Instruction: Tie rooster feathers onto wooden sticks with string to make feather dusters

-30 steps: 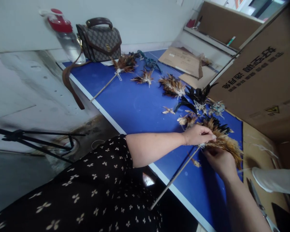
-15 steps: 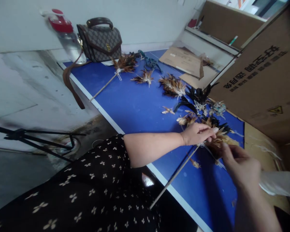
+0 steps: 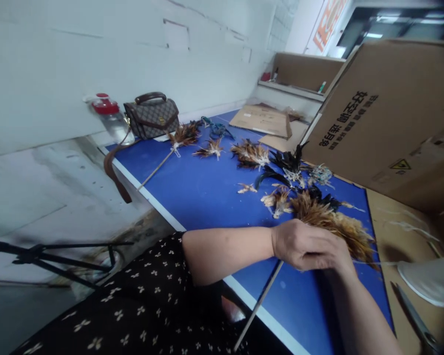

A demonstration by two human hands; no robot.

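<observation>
My left hand (image 3: pixel 294 244) is closed around the top of a thin stick (image 3: pixel 259 301), where brown feathers (image 3: pixel 329 222) are bunched into a feather duster. The stick slants down toward my lap. Against it, my right hand (image 3: pixel 327 251) has its fingers bent closed at the same spot; what they pinch is hidden. From behind the right hand a thin pale thread (image 3: pixel 377 263) runs toward a white cone-shaped spool (image 3: pixel 431 281) at the right. Small feather tufts (image 3: pixel 277 199) lie just beyond my left hand.
On the blue table (image 3: pixel 200 197) lie another stick with feathers (image 3: pixel 183 135), several feather bunches (image 3: pixel 249 154), black feathers (image 3: pixel 286 160) and cardboard pieces (image 3: pixel 261 121). A handbag (image 3: pixel 153 118) and bottle (image 3: pixel 113 118) stand at the back left. A large carton (image 3: pixel 385 113) borders the right; scissors (image 3: pixel 414 315) lie below it.
My right hand has moved left and come against my left hand at the feather base. My left fingers have closed more. The view has tilted up, and the scissors show now.
</observation>
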